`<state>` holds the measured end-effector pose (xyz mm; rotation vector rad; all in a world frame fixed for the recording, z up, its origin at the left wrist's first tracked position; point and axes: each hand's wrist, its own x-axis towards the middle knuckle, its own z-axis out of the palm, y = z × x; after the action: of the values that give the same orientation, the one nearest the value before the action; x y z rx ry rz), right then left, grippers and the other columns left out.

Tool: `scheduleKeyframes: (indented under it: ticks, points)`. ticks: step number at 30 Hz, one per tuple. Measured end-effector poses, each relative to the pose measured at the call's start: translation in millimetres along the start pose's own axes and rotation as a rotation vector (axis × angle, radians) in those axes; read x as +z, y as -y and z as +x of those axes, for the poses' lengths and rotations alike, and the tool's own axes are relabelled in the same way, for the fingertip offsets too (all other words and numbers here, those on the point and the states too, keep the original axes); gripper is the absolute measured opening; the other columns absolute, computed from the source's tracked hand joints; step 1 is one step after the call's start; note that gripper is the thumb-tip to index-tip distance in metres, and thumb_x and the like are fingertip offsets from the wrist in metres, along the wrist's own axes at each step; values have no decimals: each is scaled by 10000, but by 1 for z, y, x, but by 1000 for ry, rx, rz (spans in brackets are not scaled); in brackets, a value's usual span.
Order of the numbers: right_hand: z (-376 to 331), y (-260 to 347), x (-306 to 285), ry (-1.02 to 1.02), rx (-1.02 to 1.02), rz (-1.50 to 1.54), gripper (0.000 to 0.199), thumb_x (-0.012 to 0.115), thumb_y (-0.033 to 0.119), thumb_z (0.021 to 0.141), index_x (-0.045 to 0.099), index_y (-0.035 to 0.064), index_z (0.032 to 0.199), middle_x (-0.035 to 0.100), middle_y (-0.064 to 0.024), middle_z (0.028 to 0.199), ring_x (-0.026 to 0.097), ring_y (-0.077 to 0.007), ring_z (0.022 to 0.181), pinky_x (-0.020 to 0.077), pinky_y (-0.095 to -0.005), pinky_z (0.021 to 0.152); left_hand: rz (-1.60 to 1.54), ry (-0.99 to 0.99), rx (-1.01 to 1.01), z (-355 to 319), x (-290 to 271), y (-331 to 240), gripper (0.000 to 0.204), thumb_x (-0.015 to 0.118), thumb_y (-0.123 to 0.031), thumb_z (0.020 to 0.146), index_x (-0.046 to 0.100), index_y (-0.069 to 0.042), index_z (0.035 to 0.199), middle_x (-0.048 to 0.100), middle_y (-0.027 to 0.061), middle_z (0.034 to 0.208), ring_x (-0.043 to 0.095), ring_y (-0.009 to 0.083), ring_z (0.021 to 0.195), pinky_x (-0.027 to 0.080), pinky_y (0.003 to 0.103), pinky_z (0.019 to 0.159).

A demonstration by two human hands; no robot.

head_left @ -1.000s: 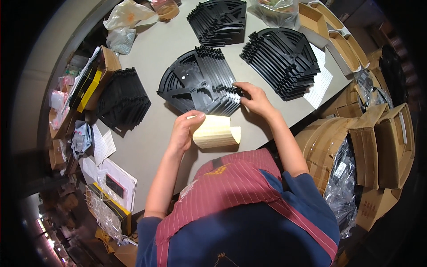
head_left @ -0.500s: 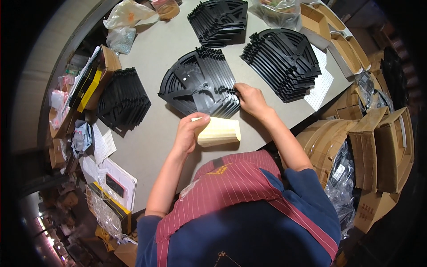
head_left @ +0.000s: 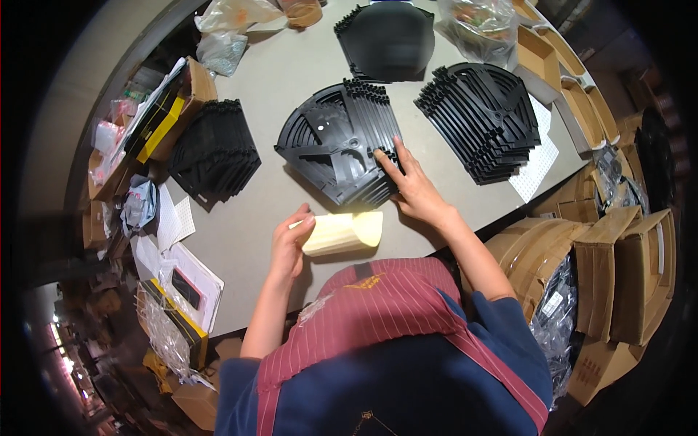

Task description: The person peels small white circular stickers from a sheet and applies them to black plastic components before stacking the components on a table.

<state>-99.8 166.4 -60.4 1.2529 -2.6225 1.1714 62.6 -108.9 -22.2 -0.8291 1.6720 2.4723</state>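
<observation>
Head view, looking down at the worktop (head_left: 243, 243). Central stack (head_left: 320, 129) of black, fan-shaped parts lies in front of the person, near the middle of the worktop. Top piece: dull black with a soft sheen, rounded along its left side, with nested curved slots there; a small round boss near the centre, straight ribs and angular openings below it. One small white spot on the upper face. Along the upper right, the layers sit staggered, so their edges read as close parallel bars ending in knobby tips.

Right hand (head_left: 422, 195): fingers parted and extended, laid on the right edge of this stack; index finger reaches onto the top piece. No grip that I can see; underside of the hand hidden.

Left hand (head_left: 289, 245): closed on the left end of a pale yellow strip (head_left: 338, 236), thumb uppermost. Strip is curled over like a part-unrolled scroll, its right end bowed, faint lines along it. It sits just below the stack, between stack and apron (head_left: 378, 309). Cannot tell whether it touches the worktop.

Similar black stacks nearby: left stack (head_left: 214, 152), right stack (head_left: 483, 120), far stack (head_left: 389, 43), the last with a blurred, smooth-looking top.
</observation>
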Motion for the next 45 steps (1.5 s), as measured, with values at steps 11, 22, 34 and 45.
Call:
scheduleKeyframes:
  ticks: [11,22,34,45]
  points:
    - [45,-7,4,98,-90,44,995,772,-41,715,323,157,1581,303,-314,1571,338,-505,1439,348,-513,1192,-125,-339,124,-40,-58,41,562,670,-69,926,492,148,1412,344,281,1599,359,332,1487,326,400,1190]
    - [50,-23,26,-26,68,152,1156,741,25,628,139,75,1613,126,-375,1619,100,-552,1517,245,-522,1235,-111,1,186,18,-9,12,199,748,-113,839,731,38,967,242,292,1646,261,407,1531,275,436,1202]
    - [71,-44,51,66,124,167,1148,847,283,680,186,59,1591,211,-431,1554,205,-586,1463,210,-578,1224,64,57,176,51,39,-7,151,750,-120,863,713,4,940,689,65,888,654,144,816,509,265,765]
    - [119,-43,73,53,78,150,1117,747,95,622,194,63,1593,165,-434,1574,157,-560,1497,187,-535,1247,34,43,239,84,20,-30,164,740,-138,856,733,18,907,709,86,877,664,153,776,521,262,718]
